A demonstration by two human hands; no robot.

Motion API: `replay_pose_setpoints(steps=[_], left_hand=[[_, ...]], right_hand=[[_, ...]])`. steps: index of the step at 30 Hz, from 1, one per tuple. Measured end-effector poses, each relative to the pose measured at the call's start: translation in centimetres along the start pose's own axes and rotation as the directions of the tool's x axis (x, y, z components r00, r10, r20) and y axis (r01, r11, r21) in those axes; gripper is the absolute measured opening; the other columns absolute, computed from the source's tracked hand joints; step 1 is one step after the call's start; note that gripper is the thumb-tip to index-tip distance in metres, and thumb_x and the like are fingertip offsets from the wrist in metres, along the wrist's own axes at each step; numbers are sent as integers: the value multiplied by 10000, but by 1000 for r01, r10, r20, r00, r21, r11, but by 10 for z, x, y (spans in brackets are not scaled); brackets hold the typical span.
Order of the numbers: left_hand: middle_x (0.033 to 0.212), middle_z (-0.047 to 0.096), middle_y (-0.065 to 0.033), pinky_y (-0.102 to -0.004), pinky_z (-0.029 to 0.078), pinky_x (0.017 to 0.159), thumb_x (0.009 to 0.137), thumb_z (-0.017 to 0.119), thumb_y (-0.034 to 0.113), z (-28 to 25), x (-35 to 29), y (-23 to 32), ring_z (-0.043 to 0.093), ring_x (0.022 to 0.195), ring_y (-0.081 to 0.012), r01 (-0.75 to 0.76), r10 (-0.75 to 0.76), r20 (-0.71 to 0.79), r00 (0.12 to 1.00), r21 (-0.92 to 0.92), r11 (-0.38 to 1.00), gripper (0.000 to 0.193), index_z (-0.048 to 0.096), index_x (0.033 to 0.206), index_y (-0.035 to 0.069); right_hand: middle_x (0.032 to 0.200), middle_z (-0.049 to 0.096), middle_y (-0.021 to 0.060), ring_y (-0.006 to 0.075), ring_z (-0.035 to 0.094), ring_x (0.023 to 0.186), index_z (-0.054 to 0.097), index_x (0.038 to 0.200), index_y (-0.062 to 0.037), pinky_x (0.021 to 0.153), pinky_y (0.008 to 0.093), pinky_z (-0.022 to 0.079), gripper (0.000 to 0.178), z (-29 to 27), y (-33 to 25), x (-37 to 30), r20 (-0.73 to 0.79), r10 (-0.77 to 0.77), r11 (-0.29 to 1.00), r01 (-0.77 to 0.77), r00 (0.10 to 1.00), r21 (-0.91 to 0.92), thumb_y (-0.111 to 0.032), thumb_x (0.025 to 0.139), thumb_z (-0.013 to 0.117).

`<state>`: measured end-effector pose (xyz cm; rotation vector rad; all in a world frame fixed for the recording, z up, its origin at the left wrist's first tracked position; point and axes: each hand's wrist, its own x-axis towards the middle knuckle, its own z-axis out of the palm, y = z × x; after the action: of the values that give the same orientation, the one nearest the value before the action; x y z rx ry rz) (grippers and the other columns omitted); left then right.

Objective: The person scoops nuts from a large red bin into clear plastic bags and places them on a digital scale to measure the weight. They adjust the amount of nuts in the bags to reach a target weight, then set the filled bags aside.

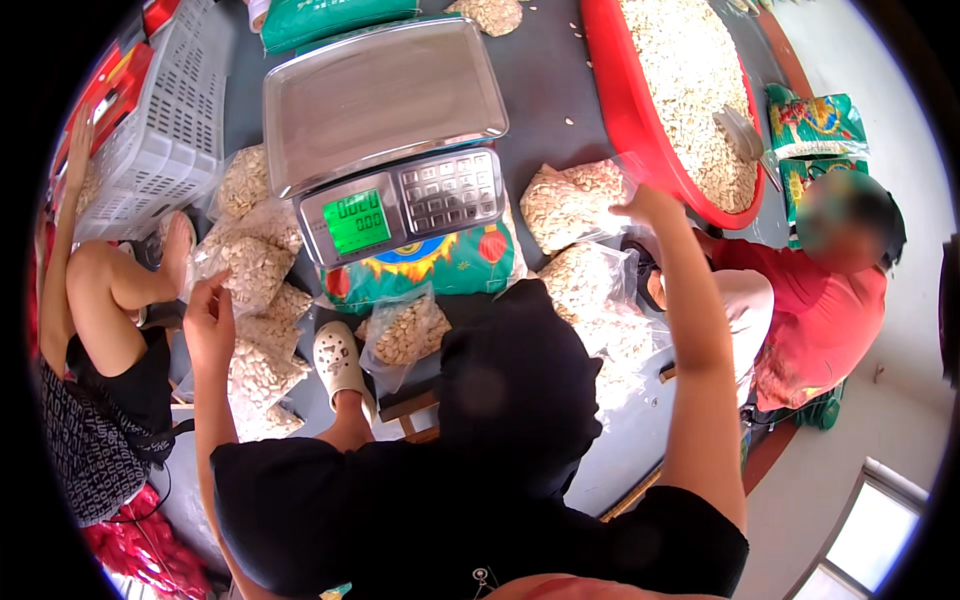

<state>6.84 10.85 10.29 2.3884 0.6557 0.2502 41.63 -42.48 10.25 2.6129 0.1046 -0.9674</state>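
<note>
My left hand (208,308) has its fingertips pinched at the edge of a clear plastic bag (256,268) of pale, flat seed-like pieces, which lies on other filled bags. On the right, my right hand (650,206) grips the gathered top of another such bag (568,208) beside the red tub. Between the hands stands a digital scale (385,110) with a bare steel pan and a lit green display. It rests on a green printed sack (440,270). More filled bags lie below my right hand (590,280), and a smaller one (405,332) lies near my foot.
A large red tub (640,110) of the same pale pieces holds a metal scoop (738,132). White plastic crates (180,120) are stacked at the left. One person in red (820,310) sits at the right; another person's bare leg (110,285) shows at the left.
</note>
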Motion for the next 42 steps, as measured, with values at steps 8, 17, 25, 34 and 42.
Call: replay_pose_setpoints(steps=[8,17,25,34,42], left_hand=[[845,623,-89,-283,456,589,859,553,41,29,-11,37,560,627,-170,-51,53,239,970,-15,999,226,646,1062,71],[922,634,-106,-335,484,636,853,550,81,27,-3,70,610,685,-254,-179,163,276,947,36,983,208,650,1035,91],[926,653,-101,-323,494,653,843,564,81,14,0,76,626,705,-238,-175,192,241,951,-91,980,208,664,1025,83],[857,666,-123,-317,494,642,850,564,84,-27,48,130,635,689,-207,-269,324,197,925,-259,927,205,667,1027,73],[871,650,-96,-315,485,678,836,578,130,-11,125,160,600,706,-173,-336,366,288,885,-148,930,306,624,1133,75]], right_hand=[[1044,666,148,325,615,1034,350,1390,-250,905,482,450,786,109,-26,41,-160,-37,973,72,986,218,-443,718,708],[854,676,148,326,653,854,630,957,-186,728,449,490,197,97,-37,43,-456,-135,954,240,879,181,-179,845,469],[748,658,84,282,644,687,640,932,-241,696,452,483,249,-27,-4,-28,-722,-432,891,381,540,-248,-98,807,479],[786,619,43,228,566,839,623,889,-128,738,379,423,172,-195,-97,-148,-743,-667,659,416,-63,-627,-81,746,540],[829,634,27,227,565,906,657,912,-172,758,350,474,228,-200,-220,-81,-689,-711,532,535,-138,-656,-68,757,525]])
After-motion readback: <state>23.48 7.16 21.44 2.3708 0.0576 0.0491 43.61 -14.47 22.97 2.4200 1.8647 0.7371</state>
